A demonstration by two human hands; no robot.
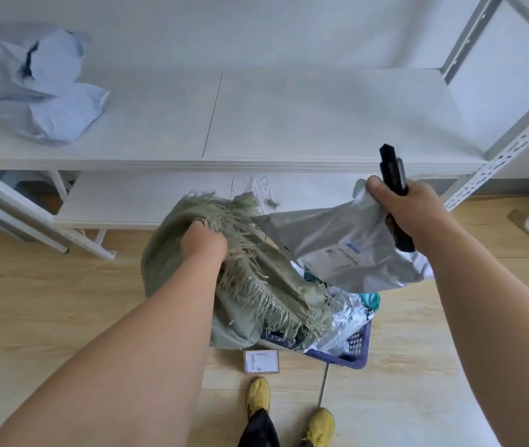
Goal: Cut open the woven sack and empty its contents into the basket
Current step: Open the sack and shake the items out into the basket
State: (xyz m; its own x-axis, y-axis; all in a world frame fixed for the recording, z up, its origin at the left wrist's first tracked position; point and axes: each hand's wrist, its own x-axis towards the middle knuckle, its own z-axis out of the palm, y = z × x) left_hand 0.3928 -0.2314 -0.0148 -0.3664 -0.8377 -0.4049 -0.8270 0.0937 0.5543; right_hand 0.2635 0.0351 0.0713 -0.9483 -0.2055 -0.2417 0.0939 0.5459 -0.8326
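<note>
The green woven sack (173, 253) with a frayed cut edge hangs over the blue basket (358, 345) on the floor. My left hand (203, 241) grips the sack at its frayed opening. My right hand (413, 206) holds a black utility knife (392, 171) and also pinches the top of a grey plastic mailer (337, 250) that sticks out of the sack's mouth above the basket. Several wrapped parcels lie in the basket, partly hidden by the sack.
A white shelf unit (289, 162) stands just behind the basket, with crumpled pale blue mailers (47, 91) on its top left. A small labelled cardboard box (261, 361) lies on the wooden floor by my yellow shoes (258, 395).
</note>
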